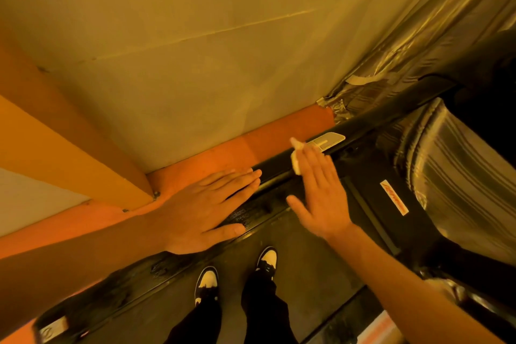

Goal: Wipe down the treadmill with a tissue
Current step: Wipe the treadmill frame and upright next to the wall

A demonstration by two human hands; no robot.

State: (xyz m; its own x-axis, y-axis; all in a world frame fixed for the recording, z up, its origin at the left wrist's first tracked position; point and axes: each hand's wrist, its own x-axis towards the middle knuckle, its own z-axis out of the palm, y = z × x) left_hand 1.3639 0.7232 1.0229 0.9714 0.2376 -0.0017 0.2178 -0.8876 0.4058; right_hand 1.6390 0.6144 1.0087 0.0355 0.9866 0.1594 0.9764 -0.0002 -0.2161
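Note:
I stand on the treadmill belt [301, 274], looking down at its black left side rail [268, 176]. My right hand [318, 193] lies flat with straight fingers and presses a white tissue [295, 158] onto the rail, close to a silver badge [329, 140]. Only the tissue's edge shows past the fingers. My left hand [206, 209] rests open and flat on the same rail a little nearer to me, fingers straight and together.
An orange floor strip [229, 153] runs between the rail and a pale wall [195, 64]. The treadmill's front hood [396, 198] with an orange logo lies to the right, with plastic-wrapped parts [452, 165] beyond it. My two black-and-white shoes [237, 271] stand on the belt.

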